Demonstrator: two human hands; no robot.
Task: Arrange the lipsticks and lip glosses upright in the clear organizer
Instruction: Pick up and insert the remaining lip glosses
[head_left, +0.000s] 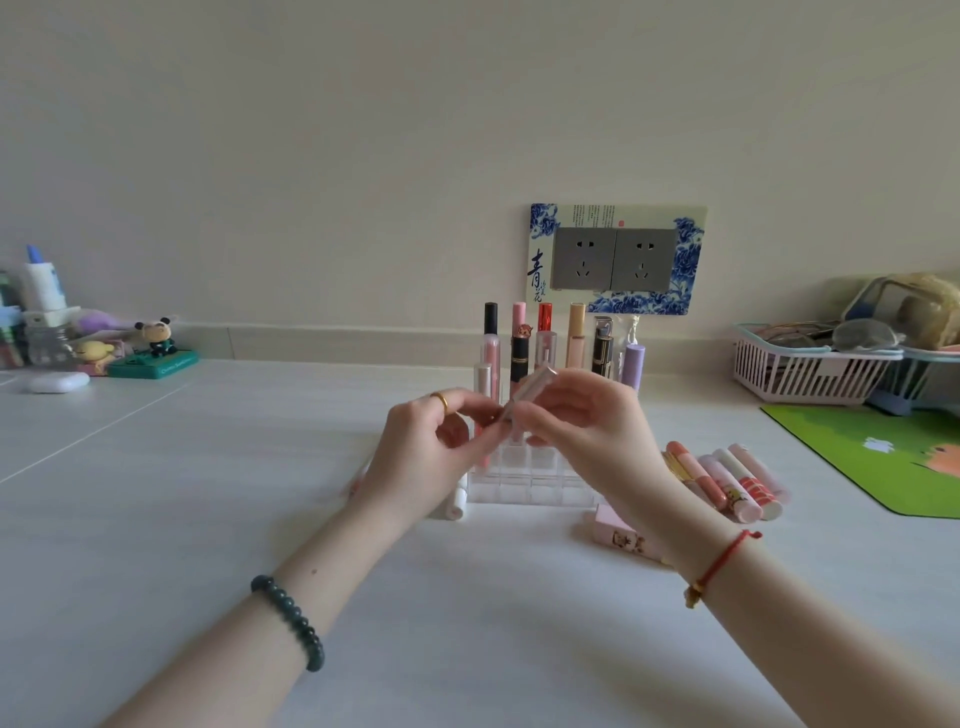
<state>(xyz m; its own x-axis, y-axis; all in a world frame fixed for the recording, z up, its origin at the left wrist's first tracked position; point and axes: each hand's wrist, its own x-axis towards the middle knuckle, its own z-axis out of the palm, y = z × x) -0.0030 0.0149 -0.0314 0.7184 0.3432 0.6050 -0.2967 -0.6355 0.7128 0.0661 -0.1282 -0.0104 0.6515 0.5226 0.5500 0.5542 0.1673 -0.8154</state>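
Observation:
A clear gridded organizer (524, 480) stands mid-table with several lipsticks and glosses (575, 335) upright in its back rows. Just above its front cells, my left hand (423, 447) and my right hand (576, 415) together hold one silver-capped lip gloss tube (530, 389), tilted. Several pink and coral tubes (727, 480) lie flat to the organizer's right. A pink boxed lipstick (621, 538) lies under my right wrist. A white tube (456, 501) lies at the organizer's left corner, partly hidden by my left hand.
A pink slatted basket (810, 371) with glasses and a pouch sits at the back right, beside a green mat (883, 460). Figurines, a bottle and a white earbud case (57, 382) crowd the back left. A wall socket panel (615, 257) is behind the organizer.

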